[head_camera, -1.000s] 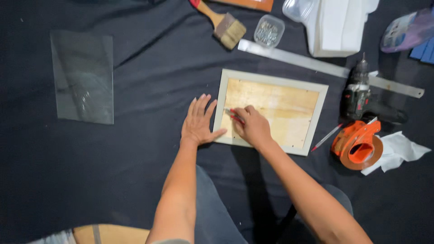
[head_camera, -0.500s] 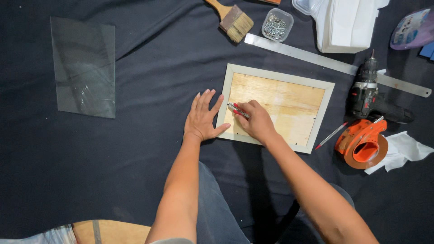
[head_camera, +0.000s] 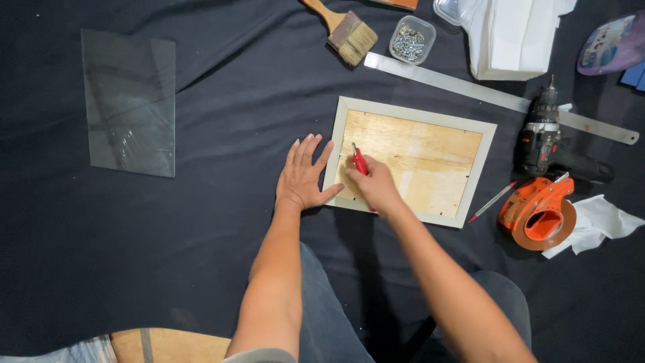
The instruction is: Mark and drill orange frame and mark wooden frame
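Observation:
A picture frame (head_camera: 486, 146) lies face down on the black cloth, its plywood backing (head_camera: 420, 158) showing. My right hand (head_camera: 373, 185) grips a small red-handled tool (head_camera: 359, 160) with its tip at the left side of the backing. My left hand (head_camera: 304, 176) lies flat on the cloth, fingers spread, thumb against the frame's left edge.
A glass pane (head_camera: 131, 102) lies far left. Along the top: a paintbrush (head_camera: 348, 31), a small tub of screws (head_camera: 410, 40), a metal ruler (head_camera: 484, 95), folded white material (head_camera: 514, 37). At right are a cordless drill (head_camera: 545, 138), an orange tape dispenser (head_camera: 539, 213), a red pen (head_camera: 492, 201), white paper (head_camera: 598, 220).
My right hand has shifted slightly on the backing near the frame's left edge, the red tool now standing more upright. My left hand stays pressed beside the frame.

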